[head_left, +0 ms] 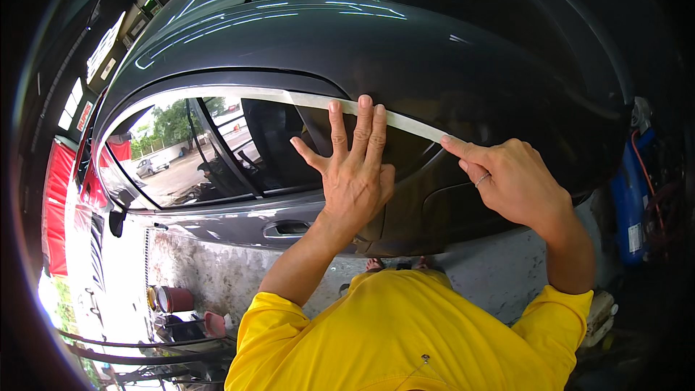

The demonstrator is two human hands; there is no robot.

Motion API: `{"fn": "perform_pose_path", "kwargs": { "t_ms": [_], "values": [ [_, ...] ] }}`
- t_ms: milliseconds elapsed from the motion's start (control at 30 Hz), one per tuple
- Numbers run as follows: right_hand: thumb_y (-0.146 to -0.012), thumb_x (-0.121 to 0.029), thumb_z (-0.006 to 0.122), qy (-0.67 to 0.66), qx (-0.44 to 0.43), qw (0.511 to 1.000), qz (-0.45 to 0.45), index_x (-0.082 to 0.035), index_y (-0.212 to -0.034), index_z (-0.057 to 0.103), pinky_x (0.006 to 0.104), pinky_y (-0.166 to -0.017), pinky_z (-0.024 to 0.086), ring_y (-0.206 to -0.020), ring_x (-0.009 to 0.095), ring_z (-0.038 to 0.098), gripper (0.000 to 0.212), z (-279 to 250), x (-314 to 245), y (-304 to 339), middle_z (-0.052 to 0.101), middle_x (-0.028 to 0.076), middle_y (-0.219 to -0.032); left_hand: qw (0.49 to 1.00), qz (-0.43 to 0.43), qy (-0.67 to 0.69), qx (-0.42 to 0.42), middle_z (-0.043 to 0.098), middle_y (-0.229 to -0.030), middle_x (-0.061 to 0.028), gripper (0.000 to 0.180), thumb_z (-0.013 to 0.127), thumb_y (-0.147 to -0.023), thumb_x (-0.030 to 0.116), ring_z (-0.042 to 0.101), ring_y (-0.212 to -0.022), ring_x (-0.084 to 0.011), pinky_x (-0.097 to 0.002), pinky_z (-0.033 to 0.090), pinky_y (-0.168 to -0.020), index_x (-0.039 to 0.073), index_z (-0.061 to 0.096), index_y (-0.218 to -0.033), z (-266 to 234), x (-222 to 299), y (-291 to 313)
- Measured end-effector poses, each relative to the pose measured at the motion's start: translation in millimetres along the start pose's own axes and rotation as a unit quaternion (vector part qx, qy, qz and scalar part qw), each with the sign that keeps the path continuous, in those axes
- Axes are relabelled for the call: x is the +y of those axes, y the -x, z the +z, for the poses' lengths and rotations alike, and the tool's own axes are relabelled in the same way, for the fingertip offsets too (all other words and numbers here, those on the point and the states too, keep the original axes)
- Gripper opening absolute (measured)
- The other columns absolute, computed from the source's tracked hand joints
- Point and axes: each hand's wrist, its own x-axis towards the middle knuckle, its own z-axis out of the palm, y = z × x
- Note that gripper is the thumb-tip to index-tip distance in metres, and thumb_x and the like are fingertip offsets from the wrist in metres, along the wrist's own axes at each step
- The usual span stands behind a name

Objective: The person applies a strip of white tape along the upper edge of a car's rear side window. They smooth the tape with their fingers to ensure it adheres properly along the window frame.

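Observation:
A strip of pale masking tape (416,124) runs along the upper edge of a dark grey car's side window (279,145) and on past its rear corner. My left hand (356,177) lies on the car with its fingers spread, the fingertips pressing on the tape. At the strip's right end, my right hand (523,182) has its index finger and thumb together on the tape, the other fingers curled in. A ring sits on one of its fingers. The car's roof (282,43) curves away above the strip, and a door handle (287,229) is below the window.
A blue cylinder-shaped tank (628,210) with an orange hose stands at the right. The side mirror (116,223) sticks out at the left. Buckets (175,299) and other gear stand on the concrete floor (478,279) at lower left. Red cloth (59,206) hangs at far left.

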Motion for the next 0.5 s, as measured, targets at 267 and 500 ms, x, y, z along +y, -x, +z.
{"fn": "perform_pose_path", "kwargs": {
  "t_ms": [267,500],
  "values": [
    [-0.106,-0.02,0.059,0.038,-0.043,0.997,0.052,-0.02,-0.145,0.066,0.0469,-0.072,0.062,-0.07,0.039,0.073,0.039,-3.1,-9.1,-6.1,0.072,0.019,-0.074,1.0,-0.004,-0.007,-0.001,0.029,-0.176,-0.0045,0.091,0.065,-0.076,0.017,0.015,-0.164,-0.0404,-0.0852,-0.016,-0.108,0.015,0.041,-0.164,1.4,8.6,0.9],
    [-0.106,-0.02,0.059,0.018,-0.035,0.998,0.044,-0.021,-0.144,0.066,0.0487,-0.075,0.062,-0.075,0.041,0.074,0.039,1.0,-3.9,-8.2,0.074,0.021,-0.079,0.999,0.03,-0.003,-0.026,0.028,-0.176,-0.0053,0.093,0.066,-0.076,0.019,0.015,-0.164,-0.0388,-0.083,-0.017,-0.11,0.018,0.04,-0.165,5.0,20.2,8.6]
  ]
}}
